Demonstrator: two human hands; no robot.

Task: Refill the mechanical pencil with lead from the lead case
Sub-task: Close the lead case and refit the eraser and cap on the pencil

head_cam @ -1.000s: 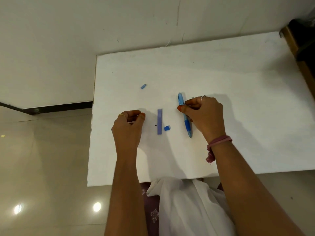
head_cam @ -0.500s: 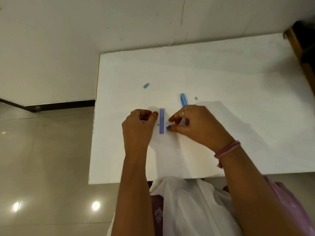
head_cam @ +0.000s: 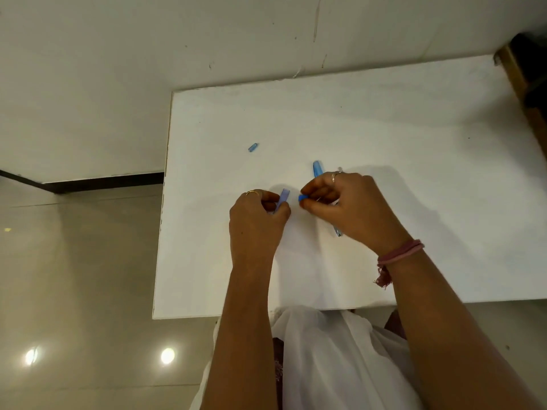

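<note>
My left hand (head_cam: 257, 220) holds the purple lead case (head_cam: 282, 198) tilted, its far end sticking out above my fingers. My right hand (head_cam: 349, 208) pinches a small blue cap (head_cam: 302, 197) at its fingertips, a short gap right of the case. The blue mechanical pencil (head_cam: 317, 168) lies on the white table (head_cam: 384, 137) under my right hand; only its far end and its tip (head_cam: 337, 231) near my wrist show. A small blue pencil cap (head_cam: 253, 147) lies alone farther back on the left.
The table's left edge (head_cam: 165, 202) drops to a shiny tiled floor (head_cam: 74, 291). A brown wooden piece (head_cam: 524, 93) stands at the far right corner. White cloth (head_cam: 340, 365) covers my lap below the near edge.
My right hand left the pencil lying on the table and picked up the small blue cap. My left hand lifted the lead case off the table and tilted it.
</note>
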